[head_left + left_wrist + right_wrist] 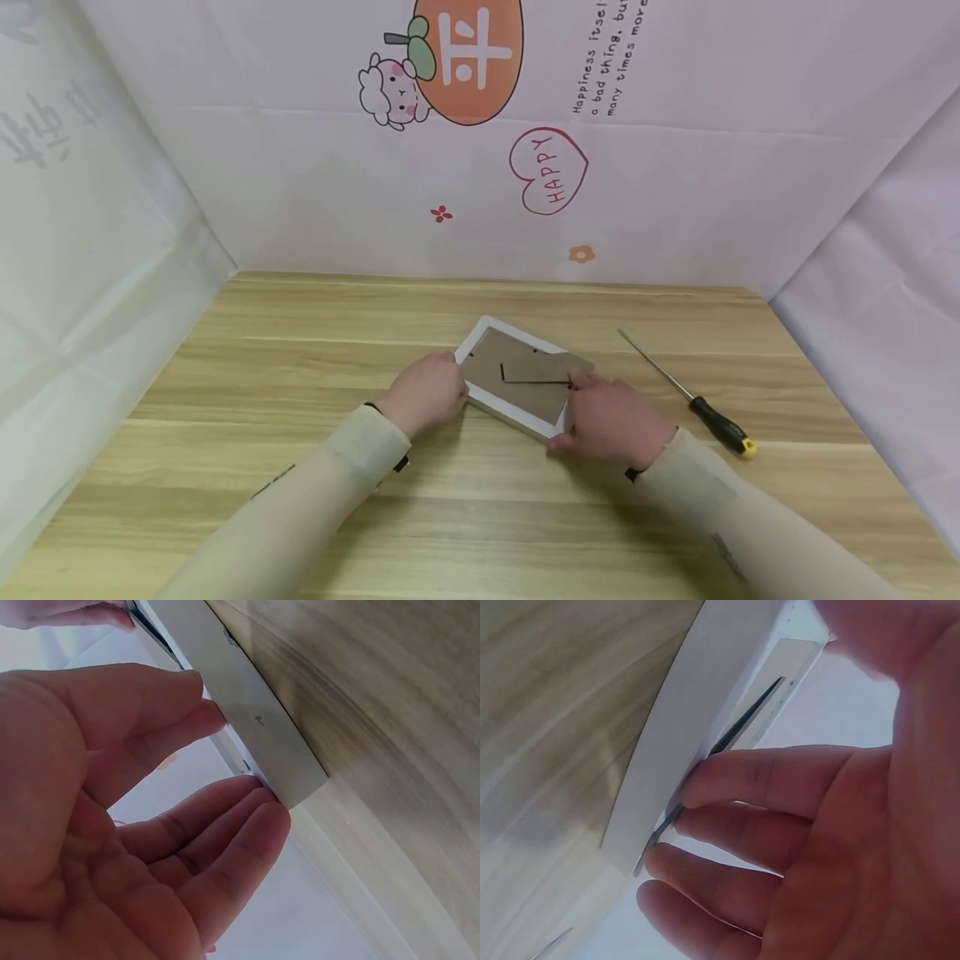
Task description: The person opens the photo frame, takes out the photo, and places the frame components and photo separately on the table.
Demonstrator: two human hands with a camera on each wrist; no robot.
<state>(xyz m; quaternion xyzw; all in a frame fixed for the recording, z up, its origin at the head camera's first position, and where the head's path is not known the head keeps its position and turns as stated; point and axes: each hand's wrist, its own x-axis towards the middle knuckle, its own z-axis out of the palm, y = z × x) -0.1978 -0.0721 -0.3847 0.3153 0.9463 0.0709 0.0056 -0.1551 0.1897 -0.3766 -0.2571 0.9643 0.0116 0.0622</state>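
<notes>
A white picture frame point(517, 379) lies face down in the middle of the head view, on a wooden table point(300, 350). Its brown back board point(525, 371) faces up, with a little brown stand flap lying flat on it.

The left hand point(426, 393) holds the frame's left end. In the left wrist view its fingers point(225, 825) curl onto the white edge point(255, 727), with the thumb near the top of it. The right hand point(611, 417) holds the frame's right end. In the right wrist view its fingers point(742, 780) press the white edge point(682, 750) beside a thin dark gap.

A screwdriver point(690, 396) with a black and yellow handle lies alone on the table, to the right of the frame and apart from the right hand.

Both arms wear pale sleeves and reach in from the bottom of the head view. A pink cloth wall point(675, 167) with cartoon drawings stands behind the table.
</notes>
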